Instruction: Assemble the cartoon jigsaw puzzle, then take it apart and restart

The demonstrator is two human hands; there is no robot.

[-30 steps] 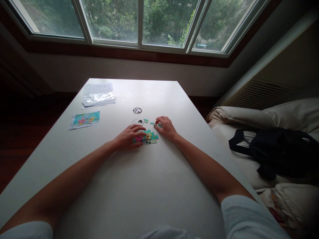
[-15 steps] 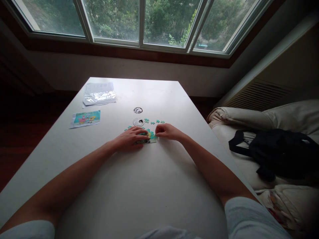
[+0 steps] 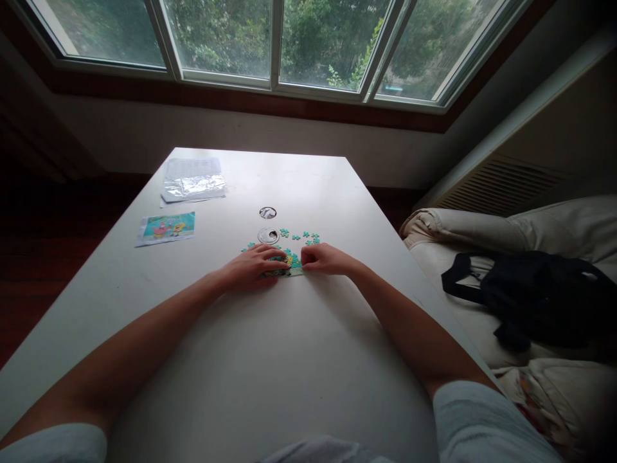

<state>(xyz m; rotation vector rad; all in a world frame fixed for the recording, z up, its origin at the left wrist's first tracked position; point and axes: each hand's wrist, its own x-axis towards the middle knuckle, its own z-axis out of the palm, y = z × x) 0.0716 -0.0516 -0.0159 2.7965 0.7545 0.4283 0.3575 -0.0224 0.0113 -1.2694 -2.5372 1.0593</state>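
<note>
A partly joined jigsaw puzzle (image 3: 294,262) with a teal and yellow cartoon picture lies flat on the white table (image 3: 270,360). My left hand (image 3: 253,265) rests over its left part, fingers spread flat and covering much of the picture. At the puzzle's right edge, my right hand (image 3: 322,258) is closed in a pinch on a puzzle piece, mostly hidden by the fingers. Several loose teal puzzle pieces (image 3: 305,235) lie just beyond the hands, and others (image 3: 247,247) show past my left hand.
Behind the puzzle are two round discs, a ringed one (image 3: 268,236) and a smaller one (image 3: 268,212). To the left lies a cartoon picture sheet (image 3: 166,228), with a clear plastic bag on paper (image 3: 193,181) farther back. A dark garment (image 3: 544,299) lies on the sofa (image 3: 463,225).
My right hand has come from the loose pieces toward me to the puzzle's right edge and its fingers have closed. My left hand has settled flatter over the puzzle.
</note>
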